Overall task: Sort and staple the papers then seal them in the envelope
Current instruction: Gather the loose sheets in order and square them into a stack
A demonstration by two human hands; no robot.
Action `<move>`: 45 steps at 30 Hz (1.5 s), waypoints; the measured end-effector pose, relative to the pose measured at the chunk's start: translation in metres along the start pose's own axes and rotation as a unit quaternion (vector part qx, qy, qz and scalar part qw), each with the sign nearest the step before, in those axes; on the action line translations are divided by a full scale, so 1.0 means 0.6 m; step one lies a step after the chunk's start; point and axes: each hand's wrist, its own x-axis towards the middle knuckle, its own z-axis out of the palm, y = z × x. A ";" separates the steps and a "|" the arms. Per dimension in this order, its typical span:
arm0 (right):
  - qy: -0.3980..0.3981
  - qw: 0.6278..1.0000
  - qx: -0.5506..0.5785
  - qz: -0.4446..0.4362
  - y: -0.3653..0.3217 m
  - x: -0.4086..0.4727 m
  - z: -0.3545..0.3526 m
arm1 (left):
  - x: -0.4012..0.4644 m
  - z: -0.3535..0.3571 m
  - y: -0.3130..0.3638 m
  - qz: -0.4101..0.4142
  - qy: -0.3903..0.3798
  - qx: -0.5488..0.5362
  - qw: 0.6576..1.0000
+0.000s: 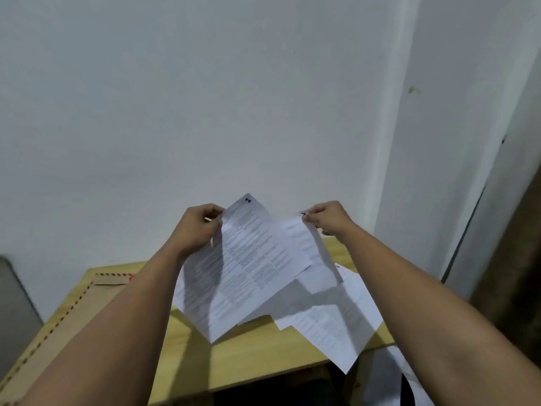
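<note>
Papers first, near to far: loose sheets (330, 323) lie fanned on the wooden bench (257, 356), one corner hanging past its front edge — prob. unsorted yet. Brown envelope (73, 306) lies flat at bench left w/ nothing visibly in it; can't tell if the flap's open. Further out, left hand (202, 227) fingers pinch numbered sheet (248, 265) by its top edge; right hand (328, 218) fingers pinch second sheet (304, 241) at the corner — both held up, likely to read page nos. No stapler in view.
</note>
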 end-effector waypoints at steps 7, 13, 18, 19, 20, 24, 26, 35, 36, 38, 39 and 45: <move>-0.120 0.990 0.067 -0.026 -0.088 -0.014 0.044 | 0.005 0.023 0.022 0.020 -0.005 0.020 1.000; -0.166 0.978 0.127 -0.021 -0.114 -0.020 0.065 | 0.006 0.037 0.016 0.020 0.024 0.016 0.999; -0.184 0.970 0.156 -0.037 -0.116 -0.017 0.075 | 0.008 0.038 0.009 0.035 0.048 0.024 0.998; -0.190 0.969 0.151 -0.036 -0.114 -0.015 0.076 | 0.008 0.039 0.007 0.038 0.052 0.028 0.998; -0.198 0.969 0.144 -0.034 -0.113 -0.014 0.076 | 0.009 0.040 0.005 0.040 0.054 0.033 0.997; -0.206 0.969 0.131 -0.029 -0.114 -0.013 0.075 | 0.011 0.042 0.001 0.043 0.056 0.038 0.997; -0.201 0.969 0.140 -0.035 -0.114 -0.012 0.076 | 0.012 0.043 0.000 0.038 0.054 0.033 0.997; -0.150 0.978 0.118 -0.089 -0.096 -0.008 0.087 | 0.016 0.055 -0.009 0.005 0.078 0.011 0.997; -0.141 0.978 0.121 -0.094 -0.093 -0.007 0.090 | 0.016 0.056 -0.011 0.005 0.077 0.014 0.997; -0.135 0.978 0.131 -0.087 -0.091 -0.007 0.093 | 0.019 0.059 -0.016 0.011 0.071 0.021 0.997; -0.138 0.978 0.137 -0.079 -0.091 -0.007 0.093 | 0.019 0.059 -0.017 0.012 0.067 0.023 0.997; -0.158 0.975 0.139 -0.078 -0.096 -0.016 0.095 | 0.023 0.059 -0.019 0.003 0.075 0.028 0.997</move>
